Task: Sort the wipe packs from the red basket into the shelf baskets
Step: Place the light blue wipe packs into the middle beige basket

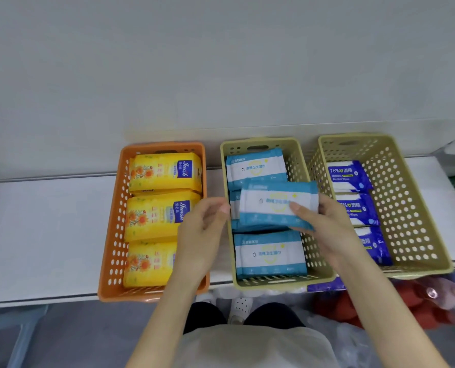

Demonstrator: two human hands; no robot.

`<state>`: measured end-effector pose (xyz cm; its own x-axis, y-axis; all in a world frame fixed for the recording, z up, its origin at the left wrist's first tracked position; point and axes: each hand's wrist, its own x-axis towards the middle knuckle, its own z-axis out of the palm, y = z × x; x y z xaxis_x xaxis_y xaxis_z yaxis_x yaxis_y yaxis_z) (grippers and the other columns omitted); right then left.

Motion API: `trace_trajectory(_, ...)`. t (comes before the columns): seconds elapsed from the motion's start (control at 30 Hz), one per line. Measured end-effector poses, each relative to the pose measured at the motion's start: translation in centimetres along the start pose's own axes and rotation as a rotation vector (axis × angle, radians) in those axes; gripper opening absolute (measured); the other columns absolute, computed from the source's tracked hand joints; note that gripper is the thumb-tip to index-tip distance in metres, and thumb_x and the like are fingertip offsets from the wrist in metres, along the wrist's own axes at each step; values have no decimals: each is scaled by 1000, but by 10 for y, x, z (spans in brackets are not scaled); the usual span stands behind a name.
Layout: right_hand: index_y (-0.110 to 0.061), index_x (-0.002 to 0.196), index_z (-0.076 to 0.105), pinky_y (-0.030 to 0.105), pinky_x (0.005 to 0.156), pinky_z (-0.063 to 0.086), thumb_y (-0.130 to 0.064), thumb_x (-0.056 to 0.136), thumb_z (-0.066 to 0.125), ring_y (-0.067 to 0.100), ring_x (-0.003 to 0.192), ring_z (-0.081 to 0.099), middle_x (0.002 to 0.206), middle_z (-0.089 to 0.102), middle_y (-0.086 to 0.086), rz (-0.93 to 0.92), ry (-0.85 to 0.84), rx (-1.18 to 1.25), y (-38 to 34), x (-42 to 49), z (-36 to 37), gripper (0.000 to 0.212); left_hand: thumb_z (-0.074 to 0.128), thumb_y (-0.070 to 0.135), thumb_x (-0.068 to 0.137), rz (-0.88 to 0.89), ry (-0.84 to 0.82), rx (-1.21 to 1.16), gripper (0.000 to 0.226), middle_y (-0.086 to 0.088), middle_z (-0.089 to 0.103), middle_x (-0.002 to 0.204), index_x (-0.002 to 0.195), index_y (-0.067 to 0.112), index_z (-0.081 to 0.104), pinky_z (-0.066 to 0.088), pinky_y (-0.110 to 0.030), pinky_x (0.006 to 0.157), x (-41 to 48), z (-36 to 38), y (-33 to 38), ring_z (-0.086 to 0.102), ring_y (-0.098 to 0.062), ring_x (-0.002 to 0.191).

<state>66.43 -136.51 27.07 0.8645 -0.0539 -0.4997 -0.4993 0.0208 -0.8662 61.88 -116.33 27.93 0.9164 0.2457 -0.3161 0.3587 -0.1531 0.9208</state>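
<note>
Held pack (pixel 276 203): light blue and white, gripped in the right hand (pixel 324 221), thumb on top, above the middle basket (pixel 298 166); apparently matched to the like packs there.
Left hand (pixel 202 235): loosely curled, holding nothing, just beside the pack's left end.
Orange basket (pixel 114 208): yellow packs (pixel 162 171), flower print; script brand unreadable.
Right basket (pixel 407 208): dark blue packs (pixel 350 173), "75%", "Alcohol Wipes".
Red basket (pixel 335 304): below the shelf, blurred.
</note>
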Motion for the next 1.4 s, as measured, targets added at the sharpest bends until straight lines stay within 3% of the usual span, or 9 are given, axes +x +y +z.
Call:
trace_trajectory(0.13, -11, 105, 59, 26, 69, 56, -7, 88, 63, 17, 92, 65, 102, 67, 5, -95, 144, -178, 18, 21, 16, 18, 44, 26, 99, -27, -31, -64, 25, 22, 55, 110, 122, 25, 51, 42, 1, 70, -14, 18, -4, 50, 28, 91)
trace_trajectory(0.37, -11, 125, 54, 28, 82, 53, -14, 91, 61, 18, 103, 62, 115, 65, 5, -270, 116, -628, 32, 34, 29, 35, 35, 30, 100, -112, -57, -180, 34, 37, 43, 108, 133, 37, 35, 40, 3, 67, -30, 36, -12, 43, 37, 88)
trace_trajectory(0.5, -13, 140, 44, 19, 83, 40, -18, 93, 58, 21, 112, 58, 127, 60, 7, -307, 97, -858, 30, 40, 27, 49, 32, 29, 100, -128, -34, -219, 34, 38, 41, 109, 134, 37, 34, 39, 5, 64, -33, 40, -15, 44, 37, 86)
trace_trajectory(0.63, -13, 146, 34, 33, 88, 45, -28, 93, 58, 29, 111, 56, 129, 52, 14, -315, 102, -1029, 32, 43, 24, 59, 33, 48, 93, -135, 12, -197, 50, 31, 44, 130, 142, 38, 35, 42, -5, 90, -29, 44, -29, 41, 30, 105)
trace_trajectory(0.73, -13, 148, 27, 33, 89, 42, -32, 93, 58, 28, 110, 49, 128, 40, 14, -374, 158, -1139, 36, 36, 26, 66, 33, 50, 91, -120, 44, -196, 49, 29, 48, 128, 138, 39, 39, 40, -1, 86, -29, 48, -38, 43, 29, 106)
trace_trajectory(0.8, -9, 146, 30, 34, 96, 35, -30, 91, 60, 31, 113, 42, 125, 40, 17, -502, 212, -1200, 43, 33, 28, 66, 33, 49, 94, -96, 32, -204, 46, 27, 52, 129, 138, 39, 42, 43, -11, 94, -31, 49, -40, 47, 20, 114)
trace_trajectory(1.0, -2, 143, 36, 32, 115, 16, -19, 91, 61, 31, 138, 25, 147, 31, 21, -530, 175, -1102, 50, 22, 23, 60, 35, 59, 90, -81, 15, -268, 39, 22, 56, 128, 124, 46, 48, 44, -25, 102, -56, 27, -39, 52, 1, 121)
trace_trajectory(1.2, -8, 137, 49, 28, 108, 34, -21, 91, 60, 20, 126, 47, 137, 49, 7, -631, 126, -791, 33, -54, 43, 48, 32, 31, 100, -75, 146, -429, 33, 0, 67, 114, 116, 22, 60, 54, -22, 88, -100, -44, -43, 67, -9, 101)
trace_trajectory(1.4, -37, 128, 47, 30, 98, 48, -24, 87, 67, 8, 113, 57, 124, 54, -8, -681, -285, -571, 65, -162, 147, 47, 61, 38, 88, 35, 357, -340, 24, -1, 70, 109, 108, 26, 63, 53, -20, 84, -173, -155, -84, 68, -12, 97)
